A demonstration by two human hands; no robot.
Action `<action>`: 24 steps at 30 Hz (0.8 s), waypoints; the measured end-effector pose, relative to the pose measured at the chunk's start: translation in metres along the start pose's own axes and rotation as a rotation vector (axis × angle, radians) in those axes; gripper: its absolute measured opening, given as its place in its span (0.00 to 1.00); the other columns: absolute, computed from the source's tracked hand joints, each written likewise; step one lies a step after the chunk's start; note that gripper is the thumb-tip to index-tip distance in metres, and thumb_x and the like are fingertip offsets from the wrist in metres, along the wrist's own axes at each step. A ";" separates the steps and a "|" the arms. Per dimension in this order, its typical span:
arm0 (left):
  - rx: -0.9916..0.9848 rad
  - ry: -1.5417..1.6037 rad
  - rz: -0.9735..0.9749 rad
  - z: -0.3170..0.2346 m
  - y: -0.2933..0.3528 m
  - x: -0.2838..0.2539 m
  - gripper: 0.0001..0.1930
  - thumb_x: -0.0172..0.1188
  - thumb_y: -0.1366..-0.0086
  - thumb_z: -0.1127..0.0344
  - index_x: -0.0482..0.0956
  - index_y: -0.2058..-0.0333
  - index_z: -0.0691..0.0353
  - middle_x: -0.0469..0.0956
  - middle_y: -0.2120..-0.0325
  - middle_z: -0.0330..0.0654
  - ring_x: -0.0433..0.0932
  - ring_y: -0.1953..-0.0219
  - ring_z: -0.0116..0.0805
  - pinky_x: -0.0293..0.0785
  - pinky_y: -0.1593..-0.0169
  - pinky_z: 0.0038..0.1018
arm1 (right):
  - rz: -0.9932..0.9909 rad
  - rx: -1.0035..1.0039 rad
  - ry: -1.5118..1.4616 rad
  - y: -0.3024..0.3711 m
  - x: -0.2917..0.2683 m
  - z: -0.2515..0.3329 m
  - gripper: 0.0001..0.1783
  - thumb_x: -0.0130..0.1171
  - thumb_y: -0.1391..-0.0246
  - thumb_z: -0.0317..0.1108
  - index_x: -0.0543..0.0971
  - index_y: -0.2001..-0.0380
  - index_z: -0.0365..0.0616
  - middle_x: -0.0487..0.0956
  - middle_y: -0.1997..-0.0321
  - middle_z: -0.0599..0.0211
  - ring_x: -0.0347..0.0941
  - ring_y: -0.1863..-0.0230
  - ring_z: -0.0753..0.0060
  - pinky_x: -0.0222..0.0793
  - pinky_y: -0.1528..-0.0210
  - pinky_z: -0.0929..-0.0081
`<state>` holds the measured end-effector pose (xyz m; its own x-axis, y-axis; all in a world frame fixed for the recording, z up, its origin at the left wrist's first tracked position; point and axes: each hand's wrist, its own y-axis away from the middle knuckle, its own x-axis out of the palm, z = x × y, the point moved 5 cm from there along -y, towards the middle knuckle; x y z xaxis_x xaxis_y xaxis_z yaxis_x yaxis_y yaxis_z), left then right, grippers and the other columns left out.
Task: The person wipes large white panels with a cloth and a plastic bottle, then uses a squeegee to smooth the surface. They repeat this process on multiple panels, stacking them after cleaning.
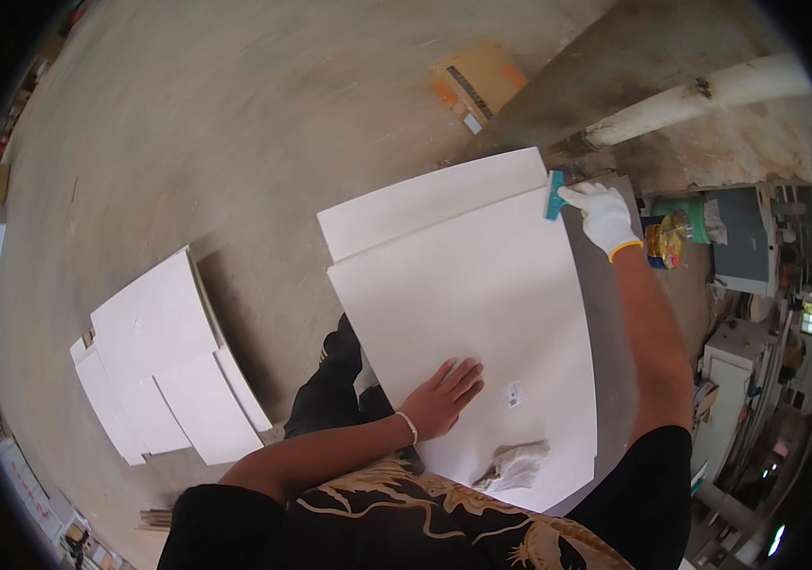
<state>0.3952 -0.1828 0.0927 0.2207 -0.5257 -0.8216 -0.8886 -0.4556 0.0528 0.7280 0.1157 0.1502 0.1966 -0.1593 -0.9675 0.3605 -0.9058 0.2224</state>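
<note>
A large white panel [463, 304] lies in front of me, with a second white panel [429, 209] showing beyond its far edge. My left hand [439, 399] is bare and rests flat on the near panel, fingers stretched out. On my right hand [605, 217] is a white knit glove with a yellow cuff. Its fingers are closed on a teal scraper [555, 196] with a straight, flat head, at the panel's far right corner. The handle is mostly hidden by the glove. A crumpled grey cloth [515, 465] and a small label [513, 395] are on the panel close to me.
More white panels [163, 356] are stacked low on the left. A cardboard box [478, 84] sits on the concrete floor ahead, near a pale pipe [700, 103]. Right of my gloved hand stand a paint can [662, 241] and a green bucket [696, 217], beside a grey cabinet [743, 237].
</note>
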 end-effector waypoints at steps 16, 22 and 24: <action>0.097 -0.177 -0.075 -0.010 0.027 0.015 0.37 0.59 0.33 0.53 0.68 0.29 0.64 0.56 0.22 0.52 0.48 0.19 0.48 0.43 0.18 0.51 | -0.146 -0.563 0.007 -0.053 -0.025 0.258 0.30 0.59 0.48 0.24 0.84 0.44 0.68 0.83 0.49 0.67 0.78 0.50 0.54 0.72 0.41 0.53; 0.117 -0.212 -0.097 -0.009 0.026 0.020 0.33 0.54 0.31 0.55 0.71 0.30 0.64 0.60 0.23 0.50 0.51 0.20 0.47 0.41 0.18 0.50 | -0.085 -0.644 -0.012 -0.066 -0.052 0.376 0.21 0.58 0.40 0.34 0.84 0.46 0.69 0.83 0.53 0.71 0.79 0.50 0.61 0.73 0.44 0.58; 0.149 -0.200 -0.106 -0.009 0.029 0.023 0.33 0.54 0.32 0.57 0.71 0.31 0.67 0.62 0.24 0.50 0.52 0.20 0.48 0.41 0.18 0.50 | -0.136 -0.675 -0.043 -0.063 -0.063 0.400 0.17 0.58 0.39 0.35 0.85 0.49 0.67 0.83 0.56 0.71 0.79 0.52 0.62 0.74 0.47 0.59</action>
<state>0.3780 -0.2149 0.0804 0.2451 -0.3211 -0.9148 -0.9173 -0.3821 -0.1117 0.3283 0.0254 0.1490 0.0779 -0.0899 -0.9929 0.8712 -0.4780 0.1116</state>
